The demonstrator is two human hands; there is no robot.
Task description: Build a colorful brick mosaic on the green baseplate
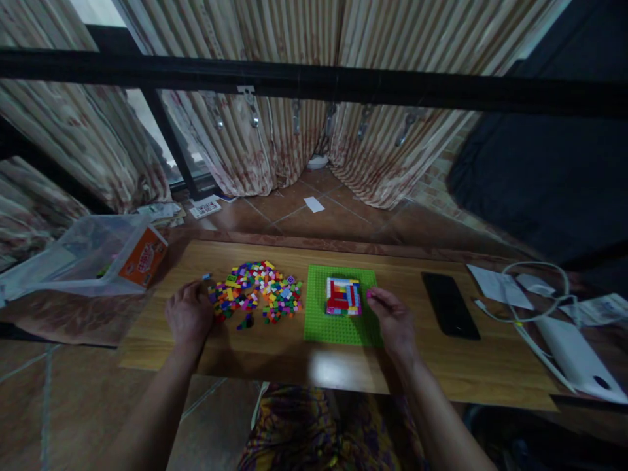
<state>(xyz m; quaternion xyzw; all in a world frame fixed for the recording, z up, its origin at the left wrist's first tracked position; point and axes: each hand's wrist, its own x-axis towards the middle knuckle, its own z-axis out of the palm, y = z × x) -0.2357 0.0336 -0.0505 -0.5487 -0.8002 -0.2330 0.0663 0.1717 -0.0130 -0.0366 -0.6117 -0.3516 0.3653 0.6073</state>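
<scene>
"Well, what of the room first?"

"Striped curtains (289, 39) across the back, behind a dark horizontal bar (343, 78); below, a tiled floor (284, 219) with a bit of white paper (314, 204)."

"And the surface?"

"Long, wood-grained surface (289, 353). Past the left edge, a clear plastic box (88, 242) with an orange label (144, 255)."

"On it, by size?"

"Green baseplate (316, 320) near the middle, between near and far edges. Toward the left edge, a spread pile of loose bricks (267, 281) in many colours. Toward the right edge, a dark phone (450, 305)."

"The hands?"

"Left hand (189, 314) at the pile's left side, fingers curled down; no telling whether gripping anything. Right hand (392, 320) just beside the baseplate's right edge, thumb and fingertips pinched together on something tiny."

"How far along?"

"Partway, probably. On the baseplate, a low rectangular build (338, 303) of red, white, blue and some yellow: rim laid, red inside. Too small to tell whether gaps remain. Plenty left loose, judging by the pile."

"And smallest of all?"

"Pink brick (369, 295) in that right-hand pinch, apart from the build, not yet placed."
</scene>
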